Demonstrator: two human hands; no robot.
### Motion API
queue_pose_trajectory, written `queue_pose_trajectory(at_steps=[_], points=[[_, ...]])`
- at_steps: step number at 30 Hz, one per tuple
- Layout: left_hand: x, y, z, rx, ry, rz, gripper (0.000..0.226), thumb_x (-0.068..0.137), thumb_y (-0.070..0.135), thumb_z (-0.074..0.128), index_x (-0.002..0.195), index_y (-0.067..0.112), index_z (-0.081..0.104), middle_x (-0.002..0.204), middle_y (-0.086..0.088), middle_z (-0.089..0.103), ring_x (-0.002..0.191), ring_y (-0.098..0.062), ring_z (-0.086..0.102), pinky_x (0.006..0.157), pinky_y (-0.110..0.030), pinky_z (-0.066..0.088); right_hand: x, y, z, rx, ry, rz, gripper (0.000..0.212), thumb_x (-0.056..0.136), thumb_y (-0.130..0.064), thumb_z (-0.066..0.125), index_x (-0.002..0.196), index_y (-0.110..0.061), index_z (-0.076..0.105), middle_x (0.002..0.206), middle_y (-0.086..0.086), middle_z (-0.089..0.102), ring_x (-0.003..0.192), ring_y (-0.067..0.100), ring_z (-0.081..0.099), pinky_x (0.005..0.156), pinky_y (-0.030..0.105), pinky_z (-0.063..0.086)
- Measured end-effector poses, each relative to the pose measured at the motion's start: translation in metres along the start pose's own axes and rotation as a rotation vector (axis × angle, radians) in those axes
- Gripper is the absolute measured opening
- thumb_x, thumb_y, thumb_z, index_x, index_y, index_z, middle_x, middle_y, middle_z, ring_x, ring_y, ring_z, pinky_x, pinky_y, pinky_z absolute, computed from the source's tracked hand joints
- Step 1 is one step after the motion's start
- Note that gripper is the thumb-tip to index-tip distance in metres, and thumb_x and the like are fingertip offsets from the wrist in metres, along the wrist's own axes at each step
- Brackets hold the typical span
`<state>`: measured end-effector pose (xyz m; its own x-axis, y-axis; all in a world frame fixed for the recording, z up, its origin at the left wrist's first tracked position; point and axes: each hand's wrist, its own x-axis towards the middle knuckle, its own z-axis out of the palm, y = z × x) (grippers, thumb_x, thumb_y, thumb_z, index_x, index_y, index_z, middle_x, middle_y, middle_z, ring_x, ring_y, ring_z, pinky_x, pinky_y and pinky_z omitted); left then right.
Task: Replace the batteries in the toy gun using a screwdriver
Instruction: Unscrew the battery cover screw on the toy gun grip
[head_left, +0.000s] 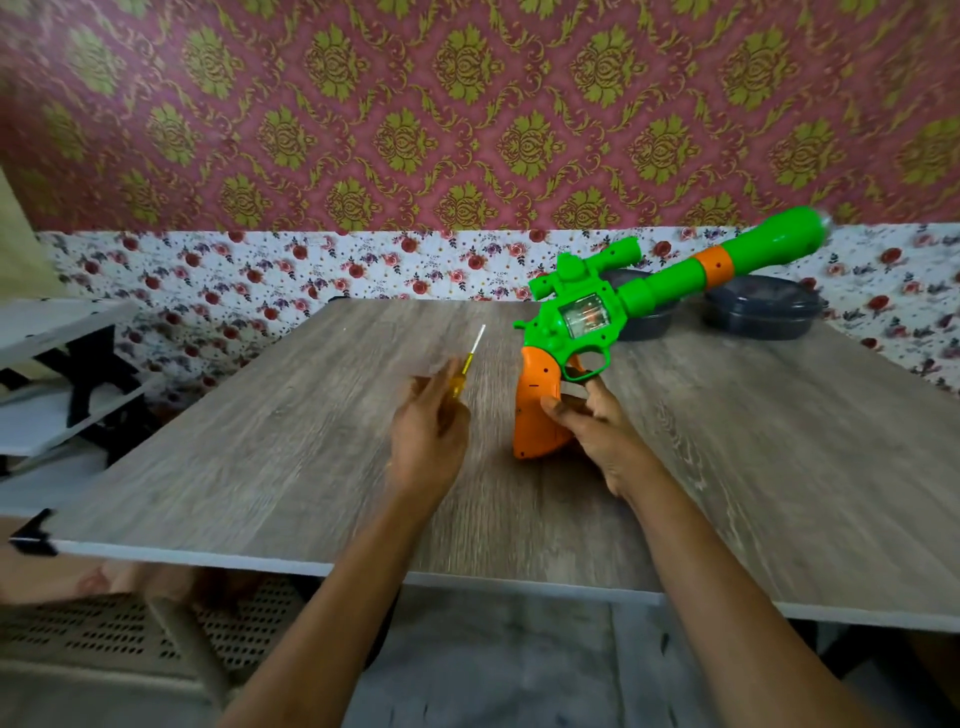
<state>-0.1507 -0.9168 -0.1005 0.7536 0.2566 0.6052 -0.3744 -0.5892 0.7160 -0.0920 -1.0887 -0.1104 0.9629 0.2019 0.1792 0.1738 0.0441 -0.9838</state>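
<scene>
Likely pre-unscrewing step. Right hand (597, 436) fingers (561, 409) wrapped round gun (587, 317) grip. Left hand (428, 436) fingers pinching screwdriver (460, 382), blurred. Next: seat tip in grip screw.

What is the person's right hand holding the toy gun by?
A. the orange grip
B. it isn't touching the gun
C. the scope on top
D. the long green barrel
A: the right hand is wrapped round the orange grip of the toy gun, while the left hand holds the screwdriver.
</scene>
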Motion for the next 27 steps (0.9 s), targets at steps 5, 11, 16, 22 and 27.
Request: queue_pose_trajectory(at_steps=[5,11,16,22,27], points=[[-0.011,0.001,-0.013,-0.158,0.145,0.137,0.034,0.079,0.001,0.071,0.102,0.021,0.056,0.092,0.016,0.062,0.086,0.006,0.063,0.073,-0.006,0.047,-0.003,-0.004,0.002,0.031,-0.016,0.011,0.024,0.087,-0.009,0.058,0.11,-0.016,0.056,0.099,0.0,0.065,0.086,0.008,0.061,0.083,0.027,0.049],[-0.006,-0.01,-0.01,-0.152,0.245,0.171,0.029,0.077,0.005,0.074,0.097,0.022,0.059,0.096,0.017,0.058,0.083,0.002,0.064,0.072,-0.017,0.056,0.005,-0.001,-0.003,0.069,-0.012,0.034,0.028,0.086,-0.008,0.058,0.115,-0.009,0.058,0.094,-0.002,0.066,0.083,0.007,0.063,0.083,0.025,0.05],[-0.016,0.0,-0.018,-0.196,0.298,0.286,0.047,0.08,0.012,0.072,0.12,0.018,0.046,0.095,0.013,0.063,0.086,-0.001,0.067,0.074,-0.016,0.055,0.0,0.001,-0.001,0.089,-0.026,0.025,0.027,0.088,-0.008,0.056,0.115,-0.009,0.059,0.091,-0.002,0.067,0.074,0.001,0.065,0.07,0.017,0.054],[-0.022,0.01,-0.017,-0.173,0.245,0.391,0.044,0.085,0.016,0.065,0.124,0.017,0.044,0.101,0.016,0.061,0.09,0.007,0.065,0.077,-0.018,0.055,-0.005,-0.001,-0.001,0.1,-0.069,-0.007,0.029,0.089,-0.007,0.053,0.117,-0.004,0.058,0.101,0.01,0.067,0.085,0.012,0.065,0.08,0.027,0.054],[-0.024,0.012,-0.014,-0.092,0.207,0.493,0.043,0.084,0.019,0.063,0.122,0.017,0.042,0.102,0.007,0.061,0.094,0.005,0.062,0.075,-0.024,0.058,-0.004,-0.003,0.001,0.055,-0.062,0.013,0.027,0.089,-0.009,0.053,0.116,-0.01,0.057,0.102,0.007,0.065,0.086,0.012,0.063,0.082,0.031,0.053]])
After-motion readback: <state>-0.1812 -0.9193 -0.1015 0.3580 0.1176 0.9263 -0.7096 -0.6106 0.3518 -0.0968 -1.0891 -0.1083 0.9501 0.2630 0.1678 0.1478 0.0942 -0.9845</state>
